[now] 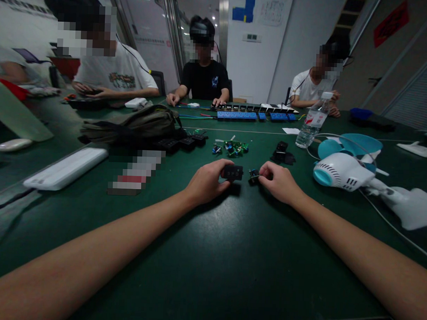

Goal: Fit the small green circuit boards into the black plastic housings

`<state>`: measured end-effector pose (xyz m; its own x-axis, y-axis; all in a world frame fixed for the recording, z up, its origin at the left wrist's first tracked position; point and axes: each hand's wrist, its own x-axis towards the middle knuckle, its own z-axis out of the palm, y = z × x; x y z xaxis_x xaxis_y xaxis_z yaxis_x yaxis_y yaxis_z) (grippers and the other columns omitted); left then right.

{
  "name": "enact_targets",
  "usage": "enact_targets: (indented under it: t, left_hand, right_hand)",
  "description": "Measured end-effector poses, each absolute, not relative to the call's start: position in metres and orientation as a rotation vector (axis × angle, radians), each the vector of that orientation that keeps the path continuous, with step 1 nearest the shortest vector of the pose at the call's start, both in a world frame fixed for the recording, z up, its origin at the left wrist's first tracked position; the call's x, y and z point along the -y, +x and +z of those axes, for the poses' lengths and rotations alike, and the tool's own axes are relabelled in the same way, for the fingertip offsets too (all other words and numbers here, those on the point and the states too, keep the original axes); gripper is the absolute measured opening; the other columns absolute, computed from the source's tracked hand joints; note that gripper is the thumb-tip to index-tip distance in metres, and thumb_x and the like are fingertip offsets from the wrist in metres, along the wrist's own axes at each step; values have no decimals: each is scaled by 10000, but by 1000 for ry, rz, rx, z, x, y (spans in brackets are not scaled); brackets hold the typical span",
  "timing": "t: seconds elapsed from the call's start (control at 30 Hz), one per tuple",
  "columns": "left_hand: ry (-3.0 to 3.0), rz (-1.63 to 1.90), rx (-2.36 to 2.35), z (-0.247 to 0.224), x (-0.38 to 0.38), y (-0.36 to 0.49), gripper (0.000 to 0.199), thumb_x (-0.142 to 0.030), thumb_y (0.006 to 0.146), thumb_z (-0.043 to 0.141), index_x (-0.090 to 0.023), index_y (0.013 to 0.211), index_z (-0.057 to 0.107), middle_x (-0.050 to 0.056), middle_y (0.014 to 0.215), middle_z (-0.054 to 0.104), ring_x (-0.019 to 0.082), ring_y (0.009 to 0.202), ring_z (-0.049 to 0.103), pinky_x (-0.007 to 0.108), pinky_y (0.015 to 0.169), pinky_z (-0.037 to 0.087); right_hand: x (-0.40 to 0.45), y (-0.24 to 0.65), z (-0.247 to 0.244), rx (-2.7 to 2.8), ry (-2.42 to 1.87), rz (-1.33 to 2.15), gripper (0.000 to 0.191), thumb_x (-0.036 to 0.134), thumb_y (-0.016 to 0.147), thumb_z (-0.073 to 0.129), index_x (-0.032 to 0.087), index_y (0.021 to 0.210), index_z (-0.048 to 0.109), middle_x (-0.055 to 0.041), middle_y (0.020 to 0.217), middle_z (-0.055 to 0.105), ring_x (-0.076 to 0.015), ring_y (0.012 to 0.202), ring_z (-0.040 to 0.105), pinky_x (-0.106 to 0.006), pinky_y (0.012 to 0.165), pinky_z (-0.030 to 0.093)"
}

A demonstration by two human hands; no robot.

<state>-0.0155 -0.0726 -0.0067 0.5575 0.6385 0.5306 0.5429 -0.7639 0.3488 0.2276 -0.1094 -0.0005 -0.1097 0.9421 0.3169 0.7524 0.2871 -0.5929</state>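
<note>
My left hand (207,181) grips a small black plastic case (233,172) between thumb and fingers, just above the green table (209,272). Close to its right side, my right hand (277,180) pinches a small circuit board (254,175) with dark parts on it. A narrow gap separates the case and the board. Beyond my hands lies a pile of green circuit boards (235,147) with blue parts. Several black plastic pieces (282,153) lie beyond my right hand. More black cases (186,142) sit at the left, beside a bag.
A white fan (342,171) with blue blades lies at the right, near a water bottle (311,123). At the left are a white power strip (68,169) and a dark bag (137,124). Blue modules (237,115) line the far side, where several people sit.
</note>
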Motion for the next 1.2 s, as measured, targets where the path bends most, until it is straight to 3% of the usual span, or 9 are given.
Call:
enact_targets:
  t: [0.2, 0.37, 0.7, 0.9, 1.2]
  left_hand:
    - [2660, 985, -1062, -5, 75, -15, 334, -341, 826, 699, -185, 1098, 583, -4, 754, 650, 146, 633, 622, 237, 543, 416]
    - [2650, 928, -1121, -3, 78, -14, 340, -434, 852, 685, -187, 1063, 586, -15, 687, 651, 139, 562, 600, 235, 515, 375]
    - [2622, 890, -1100, -6, 75, -15, 362, -364, 836, 707, -196, 1127, 574, -17, 763, 675, 135, 600, 609, 237, 555, 401]
    - [2679, 967, -1022, -5, 73, -15, 284, -309, 853, 695, -199, 1106, 627, 59, 980, 663, 208, 894, 627, 324, 771, 495]
    - [2650, 969, -1061, -6, 72, -15, 350, -195, 798, 711, -173, 1126, 591, 80, 1037, 676, 236, 958, 617, 379, 844, 511]
  right_hand:
    - [110, 226, 1, 1902, -1533, 379, 66, 142, 751, 612, 196, 768, 578, 22, 645, 618, -139, 591, 559, -255, 570, 386]
    - [112, 225, 4, 1897, -1554, 391, 63, 142, 758, 613, 193, 770, 578, 22, 651, 617, -139, 598, 557, -257, 581, 387]
    - [112, 224, 4, 1888, -1572, 413, 52, 147, 768, 596, 193, 773, 572, 21, 659, 603, -141, 613, 551, -262, 598, 384]
    - [112, 223, 5, 1887, -1590, 419, 62, 147, 765, 605, 195, 763, 565, 28, 644, 593, -135, 602, 537, -255, 596, 373]
    - [112, 224, 3, 1872, -1584, 413, 65, 141, 762, 607, 195, 768, 572, 26, 656, 603, -136, 611, 543, -253, 598, 371]
